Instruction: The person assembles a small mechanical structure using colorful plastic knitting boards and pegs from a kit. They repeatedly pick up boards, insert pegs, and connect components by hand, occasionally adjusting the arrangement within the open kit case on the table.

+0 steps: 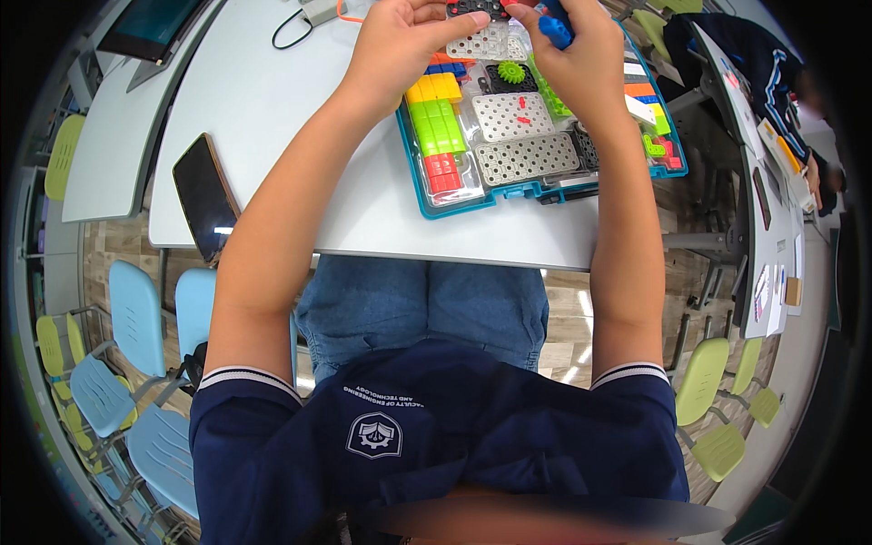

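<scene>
Above a teal-edged kit case (434, 211), my two hands meet at the top edge of the view. My left hand (400, 41) is closed, thumb and fingers on a dark perforated plate (479, 9) with red bits on it. My right hand (581, 59) is closed round a blue plastic piece (555, 33), whose kind I cannot make out. Its fingertips are close to the plate, by a small red part (520, 4). Below the hands, the case holds a green gear (511, 73), grey perforated plates (529, 159), two red pins on a plate, and yellow, green and red blocks (437, 127).
A phone (205, 195) lies at the left edge of the white table (300, 173). A black cable (289, 34) loops at the back. Another table with a monitor (150, 27) stands at left; blue chairs (136, 318) are beside me. A person in dark clothing sits at right.
</scene>
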The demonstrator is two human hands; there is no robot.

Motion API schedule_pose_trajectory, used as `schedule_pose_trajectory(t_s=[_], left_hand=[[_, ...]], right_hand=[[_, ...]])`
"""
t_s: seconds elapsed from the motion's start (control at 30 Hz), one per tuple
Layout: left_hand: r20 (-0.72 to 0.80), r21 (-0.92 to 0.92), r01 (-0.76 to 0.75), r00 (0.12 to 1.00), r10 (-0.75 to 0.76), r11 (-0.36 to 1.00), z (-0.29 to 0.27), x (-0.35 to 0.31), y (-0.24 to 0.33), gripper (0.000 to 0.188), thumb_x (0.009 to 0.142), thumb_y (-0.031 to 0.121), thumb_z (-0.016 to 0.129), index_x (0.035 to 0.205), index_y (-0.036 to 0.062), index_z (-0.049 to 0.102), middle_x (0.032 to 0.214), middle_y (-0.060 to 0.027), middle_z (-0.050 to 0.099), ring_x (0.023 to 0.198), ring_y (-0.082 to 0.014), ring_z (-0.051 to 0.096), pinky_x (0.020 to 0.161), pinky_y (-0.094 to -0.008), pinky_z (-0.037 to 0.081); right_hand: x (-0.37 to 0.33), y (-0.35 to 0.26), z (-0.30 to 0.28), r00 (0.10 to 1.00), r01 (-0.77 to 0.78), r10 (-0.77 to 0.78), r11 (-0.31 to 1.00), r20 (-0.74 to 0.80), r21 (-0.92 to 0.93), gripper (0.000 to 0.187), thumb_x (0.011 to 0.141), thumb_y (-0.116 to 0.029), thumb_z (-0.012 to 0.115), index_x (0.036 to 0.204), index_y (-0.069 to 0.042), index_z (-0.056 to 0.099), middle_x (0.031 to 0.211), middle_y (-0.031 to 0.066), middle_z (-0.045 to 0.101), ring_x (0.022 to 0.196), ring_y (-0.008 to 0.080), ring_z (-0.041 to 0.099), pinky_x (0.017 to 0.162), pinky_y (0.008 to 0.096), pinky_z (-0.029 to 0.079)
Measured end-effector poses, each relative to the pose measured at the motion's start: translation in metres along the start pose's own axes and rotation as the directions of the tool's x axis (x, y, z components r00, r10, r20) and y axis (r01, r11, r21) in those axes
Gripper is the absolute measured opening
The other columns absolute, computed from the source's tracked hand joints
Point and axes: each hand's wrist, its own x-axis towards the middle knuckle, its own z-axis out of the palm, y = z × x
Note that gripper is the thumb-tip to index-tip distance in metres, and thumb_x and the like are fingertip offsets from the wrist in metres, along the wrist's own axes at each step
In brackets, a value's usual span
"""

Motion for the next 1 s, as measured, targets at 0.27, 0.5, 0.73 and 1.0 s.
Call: schedule_pose_trajectory(t_s=[0.27,0.5,0.73,1.0], left_hand=[[-0.001,0.005,0.035,0.999,-0.035,0.999,0.004,-0.003,0.005,0.022,0.094,0.007,0.073,0.113,0.0000,0.064,0.102,-0.0078,0.073,0.089,-0.0113,0.070,0.075,-0.0241,0.057],[0.031,-0.025,0.035,0.999,-0.034,0.999,0.002,-0.003,0.005,0.022,0.094,0.008,0.073,0.113,-0.0001,0.064,0.102,-0.0080,0.073,0.089,-0.0114,0.070,0.075,-0.0243,0.057],[-0.012,0.076,0.035,0.999,-0.034,0.996,0.006,-0.005,0.012,0.028,0.094,0.010,0.075,0.117,-0.0015,0.064,0.101,-0.0072,0.073,0.087,-0.0101,0.069,0.073,-0.0228,0.056],[-0.007,0.273,-0.203,0.977,0.213,0.940,0.017,-0.014,0.012,0.024,0.095,0.005,0.072,0.117,-0.0036,0.070,0.098,-0.0054,0.075,0.085,-0.0064,0.068,0.071,-0.0211,0.054]], right_hand=[[-0.003,0.000,-0.001,0.996,0.084,-0.082,0.995,0.033,-0.052,0.031,0.074,0.014,0.069,0.101,0.002,0.059,0.088,0.0200,0.063,0.082,0.0380,0.066,0.069,0.0395,0.050],[-0.004,0.001,-0.001,0.998,0.052,-0.054,0.998,0.037,0.032,0.040,0.066,0.020,0.061,0.102,0.003,0.059,0.090,0.0196,0.064,0.085,0.0366,0.069,0.071,0.0377,0.053],[-0.003,-0.003,-0.004,0.999,0.027,-0.027,1.000,0.045,0.015,0.032,0.072,0.015,0.067,0.100,0.002,0.062,0.086,0.0175,0.064,0.080,0.0334,0.069,0.068,0.0361,0.052],[-0.002,-0.010,-0.002,0.988,0.155,-0.154,0.985,0.017,-0.081,0.024,0.084,-0.005,0.078,0.103,-0.001,0.064,0.088,0.0155,0.065,0.078,0.0334,0.067,0.067,0.0385,0.051]])
